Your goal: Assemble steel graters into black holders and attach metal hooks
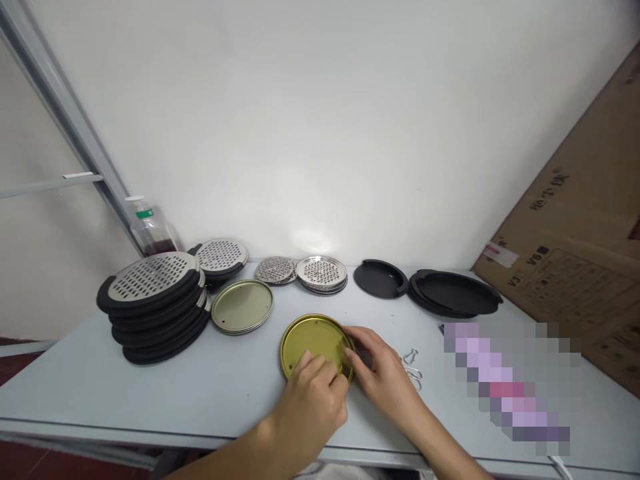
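Observation:
A round gold metal lid (300,337) with a raised rim and small holes near its edge lies near the table's front. My left hand (317,393) is curled closed over the lid's front part. Its fingertips are hidden, and I cannot make out what is in them. With thumb and fingers, my right hand (383,370) grips the lid's right edge. Several small wire clips (413,370) lie on the table just right of that hand, partly covered by it.
At left stand a stack of black-rimmed grater discs (153,277), another such stack (220,257) and paler metal lids (243,307). Bare grater discs (321,272) and black trays (453,293) line the wall. A bottle (153,230) stands at back left, a cardboard box (575,247) at right.

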Demonstrator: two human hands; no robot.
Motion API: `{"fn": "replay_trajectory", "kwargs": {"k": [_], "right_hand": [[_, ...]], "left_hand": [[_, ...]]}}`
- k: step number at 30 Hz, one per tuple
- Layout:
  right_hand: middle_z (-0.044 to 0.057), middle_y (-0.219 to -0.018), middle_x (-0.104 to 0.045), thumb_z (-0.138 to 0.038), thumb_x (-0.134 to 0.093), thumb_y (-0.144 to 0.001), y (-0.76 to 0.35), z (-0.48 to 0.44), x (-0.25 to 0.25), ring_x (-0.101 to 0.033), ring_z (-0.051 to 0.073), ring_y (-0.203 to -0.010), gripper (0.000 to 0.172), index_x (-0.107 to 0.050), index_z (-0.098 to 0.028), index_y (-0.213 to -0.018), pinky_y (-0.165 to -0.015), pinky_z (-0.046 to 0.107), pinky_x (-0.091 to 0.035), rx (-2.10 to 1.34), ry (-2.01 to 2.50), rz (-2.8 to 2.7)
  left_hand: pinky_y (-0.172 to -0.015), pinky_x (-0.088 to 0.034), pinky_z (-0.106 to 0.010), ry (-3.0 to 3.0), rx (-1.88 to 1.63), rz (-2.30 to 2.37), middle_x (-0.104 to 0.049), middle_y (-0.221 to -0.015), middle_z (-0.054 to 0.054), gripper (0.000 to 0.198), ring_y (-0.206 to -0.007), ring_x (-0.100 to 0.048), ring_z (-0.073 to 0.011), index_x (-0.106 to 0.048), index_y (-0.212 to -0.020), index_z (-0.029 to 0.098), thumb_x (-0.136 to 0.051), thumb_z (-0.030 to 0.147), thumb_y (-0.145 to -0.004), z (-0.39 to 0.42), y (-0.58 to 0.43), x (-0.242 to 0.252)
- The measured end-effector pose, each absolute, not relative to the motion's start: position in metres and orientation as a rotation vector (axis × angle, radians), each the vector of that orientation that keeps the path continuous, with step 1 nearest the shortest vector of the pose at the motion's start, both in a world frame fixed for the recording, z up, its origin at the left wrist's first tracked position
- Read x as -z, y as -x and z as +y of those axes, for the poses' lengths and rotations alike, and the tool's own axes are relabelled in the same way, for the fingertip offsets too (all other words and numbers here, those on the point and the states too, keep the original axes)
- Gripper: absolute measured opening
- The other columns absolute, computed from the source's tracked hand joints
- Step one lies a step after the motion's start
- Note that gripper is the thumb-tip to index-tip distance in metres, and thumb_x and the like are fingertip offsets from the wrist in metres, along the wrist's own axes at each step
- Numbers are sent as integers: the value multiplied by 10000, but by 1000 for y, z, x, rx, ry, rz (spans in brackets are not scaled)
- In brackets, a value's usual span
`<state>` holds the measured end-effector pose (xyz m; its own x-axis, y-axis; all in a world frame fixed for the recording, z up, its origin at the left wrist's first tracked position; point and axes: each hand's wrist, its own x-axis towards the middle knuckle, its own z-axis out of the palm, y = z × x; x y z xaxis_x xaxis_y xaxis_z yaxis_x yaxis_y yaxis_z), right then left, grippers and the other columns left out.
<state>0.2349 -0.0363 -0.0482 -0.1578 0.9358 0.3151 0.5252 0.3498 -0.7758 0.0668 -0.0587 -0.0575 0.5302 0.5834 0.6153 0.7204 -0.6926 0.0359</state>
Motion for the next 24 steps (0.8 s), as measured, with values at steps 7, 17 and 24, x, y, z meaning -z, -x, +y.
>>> {"fn": "replay_trajectory", "kwargs": {"k": [7, 17, 24], "right_hand": [[109, -1213, -657, -242, -465, -934, -234, -36, 50, -623, 267, -1114, 313, -613, -220, -1209, -984, 446, -493, -617, 1300, -1885], [115, -1279, -613, -225, -466, -933, -234, -36, 50, -603, 272, -1150, 345, -575, -214, -1260, -993, 442, -484, -597, 1328, -1965], [124, -1312, -593, -229, -496, -912, -234, -38, 51, -598, 275, -1166, 377, -571, -191, -1280, -1002, 438, -485, -587, 1354, -1999]], "left_hand": [[-697, -453, -360, 2645, 907, -1153, -617, -662, -13, 158, -673, -593, -192, -572, -674, 196, -647, 71, -734, -60, -62, 60], [-837, -491, -348, 2725, 729, -1644, -718, -923, -55, 103, -936, -641, -240, -726, -938, 207, -673, 271, -877, 4, -16, 0], [-987, -427, -399, 2357, 634, -1946, -653, -1170, -151, 361, -1152, -555, -315, -661, -1144, 136, -730, 293, -826, 92, 31, -6]]}}
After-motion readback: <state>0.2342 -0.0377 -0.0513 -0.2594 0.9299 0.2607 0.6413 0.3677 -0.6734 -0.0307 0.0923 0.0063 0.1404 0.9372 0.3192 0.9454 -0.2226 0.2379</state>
